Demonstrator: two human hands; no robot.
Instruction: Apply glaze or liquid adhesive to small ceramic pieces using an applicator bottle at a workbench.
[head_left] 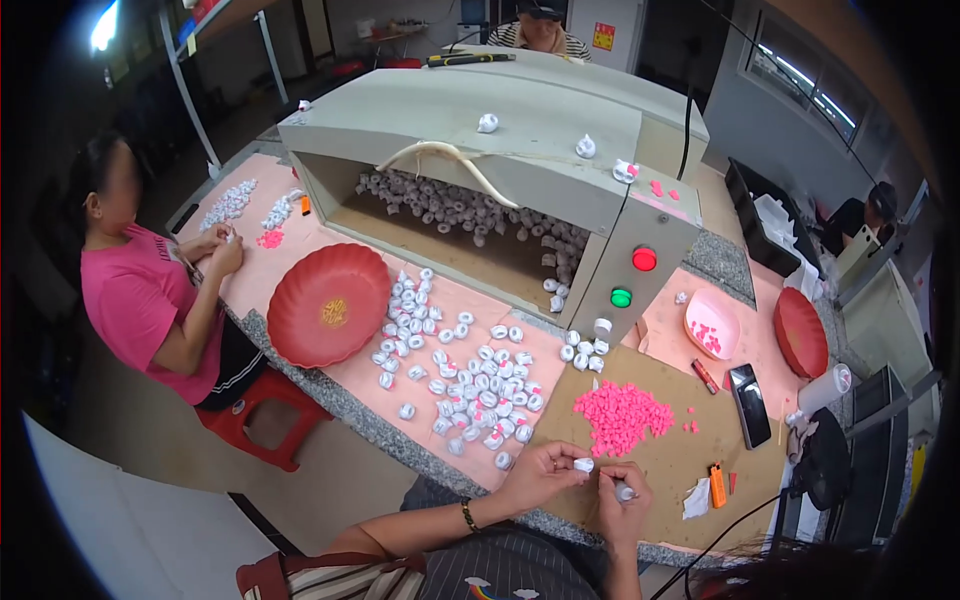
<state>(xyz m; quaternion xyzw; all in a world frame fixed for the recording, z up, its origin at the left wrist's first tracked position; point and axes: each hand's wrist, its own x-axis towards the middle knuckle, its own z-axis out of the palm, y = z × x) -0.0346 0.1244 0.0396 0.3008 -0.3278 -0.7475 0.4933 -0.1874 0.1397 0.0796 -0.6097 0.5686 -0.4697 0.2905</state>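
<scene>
My left hand [540, 475] pinches a small white piece [583, 465] above the brown board [570, 520] at the near edge of the worktop. Just right of it, my right hand [622, 505] is closed round a small pale cylinder [625, 492], possibly a bottle; its fine detail is too small to tell. Beyond my hands lies a pile of small pink pieces [625, 420]. To the left, many similar white pieces [480, 395] are spread over pale pink paper [400, 445].
An open-fronted machine [455, 110] holds more white pieces. Red trays [300, 300] [800, 335], a pink dish [712, 305], phone [750, 405], orange cutter [717, 488], cables and a black object [825, 450] are around. A co-worker [150, 290] sits left, others behind and right.
</scene>
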